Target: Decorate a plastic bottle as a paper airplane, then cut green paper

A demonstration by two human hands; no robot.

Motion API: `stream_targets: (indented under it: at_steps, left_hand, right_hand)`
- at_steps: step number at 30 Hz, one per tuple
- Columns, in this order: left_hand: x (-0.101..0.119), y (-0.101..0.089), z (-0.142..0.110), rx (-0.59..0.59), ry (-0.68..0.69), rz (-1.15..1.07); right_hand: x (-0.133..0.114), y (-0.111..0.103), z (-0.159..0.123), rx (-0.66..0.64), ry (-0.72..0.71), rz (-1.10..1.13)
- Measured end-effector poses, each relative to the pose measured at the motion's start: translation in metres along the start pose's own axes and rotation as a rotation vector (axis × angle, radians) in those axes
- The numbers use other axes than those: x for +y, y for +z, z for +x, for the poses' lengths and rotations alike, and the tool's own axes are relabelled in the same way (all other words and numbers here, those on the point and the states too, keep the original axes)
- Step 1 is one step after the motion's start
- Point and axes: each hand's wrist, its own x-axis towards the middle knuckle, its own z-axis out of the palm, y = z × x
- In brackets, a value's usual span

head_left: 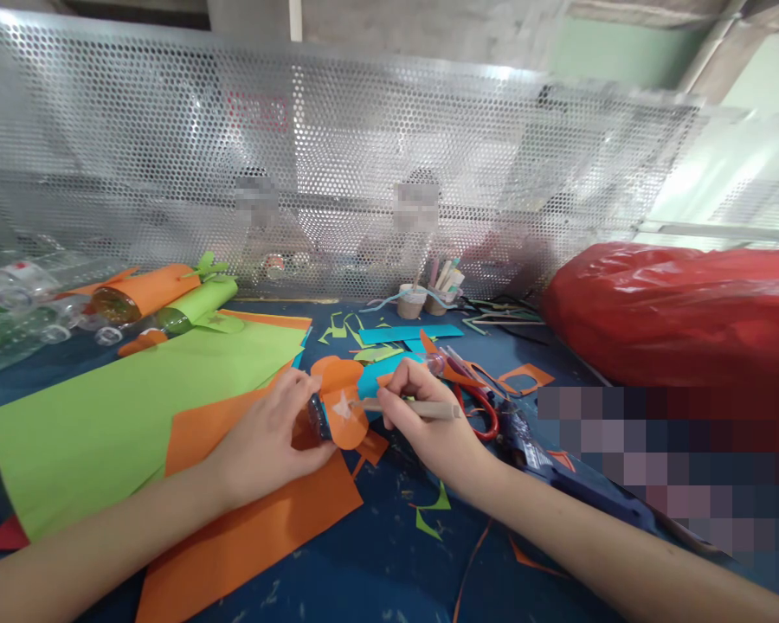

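My left hand (269, 437) is closed around the base of a plastic bottle (318, 417) lying on its side. Blue paper (371, 379) wraps the bottle, and a rounded orange paper cut-out (338, 372) is on its near end. On the cut-out is a pale star shape (343, 407). Pinched in my right hand (428, 433) is a light-coloured marker (436, 410), its tip end at the star. Whether the tip touches the paper cannot be made out. Under my left forearm lie orange sheets (253, 519) and green sheets (123, 389).
Red-handled scissors (488, 424) and a dark blue glue gun (545, 463) lie right of my right hand. Paper-wrapped bottles (156, 292) and clear bottles (22, 333) are at the left. Cups of pens (440, 298) stand by the perforated metal screen (363, 130). A red bag (675, 311) bulges at right.
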Motion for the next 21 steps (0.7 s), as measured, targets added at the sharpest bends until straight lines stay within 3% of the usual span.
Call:
stream_targets:
  at_steps: [21]
  left_hand:
    - [0.0016,-0.0018,0.0009,-0.001,0.017,-0.009]
  right_hand:
    - [0.0015,-0.0001,-0.0004,-0.02,0.0,-0.001]
